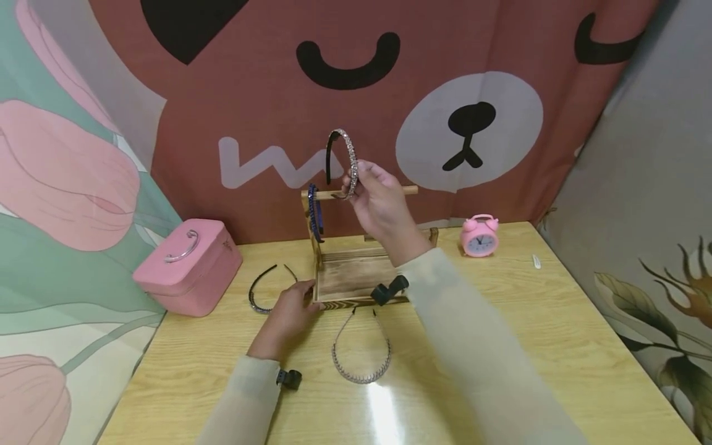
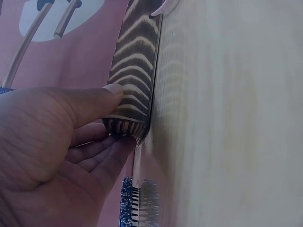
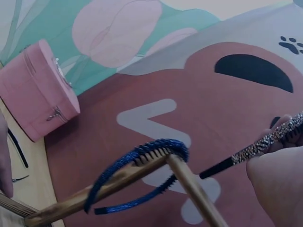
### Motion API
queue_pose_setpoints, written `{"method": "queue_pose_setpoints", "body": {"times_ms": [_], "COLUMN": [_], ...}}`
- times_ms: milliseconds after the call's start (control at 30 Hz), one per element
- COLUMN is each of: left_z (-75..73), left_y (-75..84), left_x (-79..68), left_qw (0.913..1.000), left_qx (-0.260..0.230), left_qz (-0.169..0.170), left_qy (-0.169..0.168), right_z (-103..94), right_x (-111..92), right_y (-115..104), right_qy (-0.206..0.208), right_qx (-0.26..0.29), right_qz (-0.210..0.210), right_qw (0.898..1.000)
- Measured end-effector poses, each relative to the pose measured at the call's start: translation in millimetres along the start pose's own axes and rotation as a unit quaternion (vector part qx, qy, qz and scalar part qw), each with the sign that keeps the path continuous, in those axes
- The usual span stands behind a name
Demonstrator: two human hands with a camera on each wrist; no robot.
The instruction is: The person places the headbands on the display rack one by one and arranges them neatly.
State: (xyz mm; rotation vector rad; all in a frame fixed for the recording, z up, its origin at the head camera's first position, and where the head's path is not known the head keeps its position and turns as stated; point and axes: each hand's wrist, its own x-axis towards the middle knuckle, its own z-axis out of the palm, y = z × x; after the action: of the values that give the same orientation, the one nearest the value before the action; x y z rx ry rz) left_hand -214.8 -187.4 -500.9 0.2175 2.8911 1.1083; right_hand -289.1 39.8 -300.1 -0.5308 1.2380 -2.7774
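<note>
In the head view my right hand (image 1: 381, 201) pinches a rhinestone-studded black headband (image 1: 353, 154), raised beside the upper bar of a wooden rack (image 1: 356, 278). A dark blue headband (image 1: 313, 210) hangs at the left end of that bar; the right wrist view shows its inner teeth and glittery blue band (image 3: 165, 144). Low at the rack's front left corner, my left hand (image 1: 289, 318) holds the base. Up close in the left wrist view, its thumb lies on the striped wooden front (image 2: 135, 66) with fingers round the corner.
On the table left of the rack lies a dark headband (image 1: 253, 293), partly behind my left hand. A pale toothed headband (image 1: 361, 378) lies in front. A pink case (image 1: 189, 266) stands at left; a pink alarm clock (image 1: 479, 236) and white hair clip (image 1: 536, 262) are at right.
</note>
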Motion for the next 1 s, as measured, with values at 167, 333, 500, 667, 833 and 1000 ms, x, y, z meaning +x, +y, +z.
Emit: {"method": "queue_pose_setpoints", "body": {"times_ms": [167, 333, 500, 667, 833, 1000], "left_z": [3.6, 5.6, 1.8, -1.0, -1.1, 0.5], "left_y": [0.0, -3.1, -1.5, 0.3, -0.2, -1.5], "left_x": [0.2, -1.8, -1.7, -0.7, 0.0, 0.9], "left_qw": [1.0000, 1.0000, 0.9999, 0.9997, 0.9998, 0.9997], "left_qx": [-0.006, -0.005, 0.009, 0.021, 0.015, 0.010], "left_qz": [0.002, 0.000, 0.003, 0.012, 0.010, 0.017], "left_qy": [0.002, 0.001, 0.006, 0.008, 0.006, 0.011], "right_z": [-0.2, -4.3, -7.7, -9.9, -10.5, -11.7], "right_x": [3.9, 3.1, 4.2, 3.0, 3.8, 5.4], "right_y": [12.7, 30.0, 54.9, 77.8, 93.6, 103.2], "right_qy": [0.032, 0.047, 0.074, 0.115, 0.143, 0.143], "right_qx": [-0.006, -0.016, -0.052, -0.088, -0.091, -0.094], "right_qz": [0.011, 0.023, 0.033, 0.045, 0.047, 0.049], "right_qw": [0.999, 0.999, 0.995, 0.988, 0.984, 0.984]}}
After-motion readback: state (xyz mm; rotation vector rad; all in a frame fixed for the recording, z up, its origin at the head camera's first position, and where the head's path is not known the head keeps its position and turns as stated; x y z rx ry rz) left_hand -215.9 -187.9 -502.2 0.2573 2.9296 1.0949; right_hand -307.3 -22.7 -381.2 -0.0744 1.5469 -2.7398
